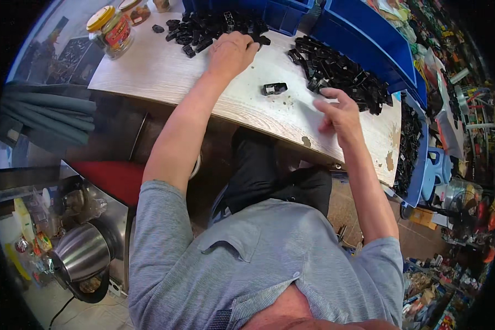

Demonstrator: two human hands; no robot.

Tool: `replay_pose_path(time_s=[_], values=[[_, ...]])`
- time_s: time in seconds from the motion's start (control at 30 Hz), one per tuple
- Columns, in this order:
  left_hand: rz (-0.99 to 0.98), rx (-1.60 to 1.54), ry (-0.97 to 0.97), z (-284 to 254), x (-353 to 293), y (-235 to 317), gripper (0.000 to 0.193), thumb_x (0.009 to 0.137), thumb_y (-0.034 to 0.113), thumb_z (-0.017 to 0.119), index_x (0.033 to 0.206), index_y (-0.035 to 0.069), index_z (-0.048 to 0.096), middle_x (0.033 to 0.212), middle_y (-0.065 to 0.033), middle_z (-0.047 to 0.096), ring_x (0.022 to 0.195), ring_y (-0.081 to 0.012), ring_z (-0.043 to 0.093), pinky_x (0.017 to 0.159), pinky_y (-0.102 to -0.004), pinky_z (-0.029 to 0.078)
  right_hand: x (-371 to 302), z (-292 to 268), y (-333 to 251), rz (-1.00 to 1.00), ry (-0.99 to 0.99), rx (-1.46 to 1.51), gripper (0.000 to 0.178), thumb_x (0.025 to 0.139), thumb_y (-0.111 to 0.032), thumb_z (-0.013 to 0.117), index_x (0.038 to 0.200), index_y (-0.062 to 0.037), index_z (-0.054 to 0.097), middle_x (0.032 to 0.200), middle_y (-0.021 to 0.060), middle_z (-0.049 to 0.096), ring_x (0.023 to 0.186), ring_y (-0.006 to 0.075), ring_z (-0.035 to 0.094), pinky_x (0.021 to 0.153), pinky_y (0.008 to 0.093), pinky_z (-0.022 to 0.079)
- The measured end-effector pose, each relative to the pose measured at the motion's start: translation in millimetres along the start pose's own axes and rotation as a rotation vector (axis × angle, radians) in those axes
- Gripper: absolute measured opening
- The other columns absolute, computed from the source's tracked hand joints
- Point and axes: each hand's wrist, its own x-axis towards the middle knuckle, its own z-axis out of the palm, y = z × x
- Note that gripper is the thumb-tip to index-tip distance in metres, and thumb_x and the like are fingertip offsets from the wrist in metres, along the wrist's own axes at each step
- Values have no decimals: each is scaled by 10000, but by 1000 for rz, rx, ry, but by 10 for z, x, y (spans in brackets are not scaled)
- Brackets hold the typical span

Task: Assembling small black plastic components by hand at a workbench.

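My left hand (234, 54) reaches to the back of the table, over a heap of small black plastic parts (195, 30). Its fingers curl down among them; the fingertips and anything in them are hidden. Farther right, my right hand (340, 115) hovers at the near edge of a second heap of black parts (349, 74), thumb and fingers apart and slightly blurred. I see nothing held in it. Between my hands one black rectangular part (274, 88) lies alone on the pale tabletop (247, 104).
Blue plastic bins (368, 36) stand behind the heaps. Another blue bin (418, 165) of black parts sits beyond the right table edge. A yellow-lidded jar (111, 33) is at the back left. A steel kettle (85, 253) stands lower left, by a red surface (113, 179).
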Motion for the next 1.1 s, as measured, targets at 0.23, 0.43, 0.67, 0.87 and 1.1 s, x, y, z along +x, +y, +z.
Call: replay_pose_path(time_s=[0.23,0.43,0.67,0.87,1.1], values=[[14,-119,-111,-117,-146,158,234,865,301,714,1004,116,752,914,-148,722,863,-348,693,770,-430,544,252,383,-33,-108,-139,-171,595,754,-172,830,1279,-13,599,597,-4,531,408,103,490,364,278,412],[65,-270,80,-163,-332,217,211,861,155,707,1041,46,723,938,-161,723,838,-332,704,737,-414,563,314,584,-153,-123,-188,-289,499,751,-184,816,1212,-69,663,572,1,541,400,107,494,337,300,398],[50,-549,-87,-345,-553,427,213,881,87,673,1076,14,716,1020,-150,712,852,-290,712,752,-364,573,340,610,-170,-109,-208,-331,338,788,-204,809,1085,-76,711,551,1,540,361,108,470,315,303,350],[209,-554,-171,-391,-533,434,185,891,51,648,1064,26,709,1021,-132,704,904,-309,703,795,-368,566,344,587,-138,-82,-199,-333,298,808,-220,806,1046,-72,703,533,-12,514,359,102,461,319,297,342],[333,-559,-164,-375,-585,440,238,862,16,670,1096,51,698,1007,-114,692,893,-292,695,791,-367,573,369,558,-74,-129,-195,-304,355,811,-226,815,1119,-76,723,520,-12,512,364,95,470,325,291,321]])
